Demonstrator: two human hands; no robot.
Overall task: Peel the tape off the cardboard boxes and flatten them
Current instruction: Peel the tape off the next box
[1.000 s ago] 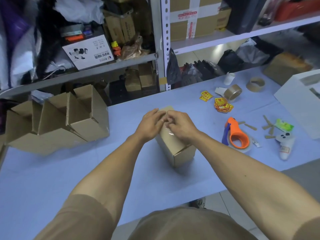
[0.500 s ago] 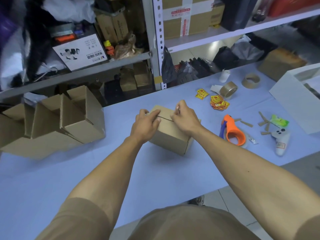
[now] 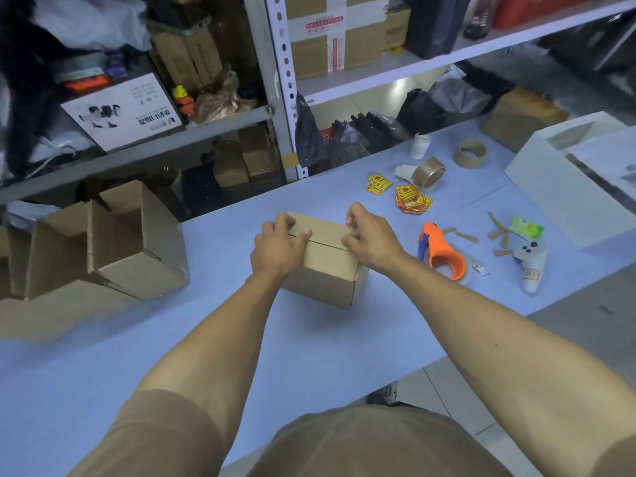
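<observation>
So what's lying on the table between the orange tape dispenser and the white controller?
In the head view, a small clear wrapper between orange tape dispenser and white controller.

So the small cardboard box (image 3: 323,266) sits about mid-desk (image 3: 309,346), with the left hand (image 3: 278,246) on its left top edge and the right hand (image 3: 370,241) on its right top edge. Off to the left there's a bunch of opened boxes (image 3: 103,249) standing on the desk. Right of the small box is the tape dispenser (image 3: 444,256), and further right a controller (image 3: 531,266) with cardboard scraps (image 3: 497,232) just behind it. Behind the dispenser lie stickers (image 3: 409,199), then a tape roll (image 3: 428,172), and an empty tape core (image 3: 470,153) beyond that. A big box (image 3: 564,197) takes the far right. Shelving (image 3: 282,84) runs along behind the desk.
</observation>
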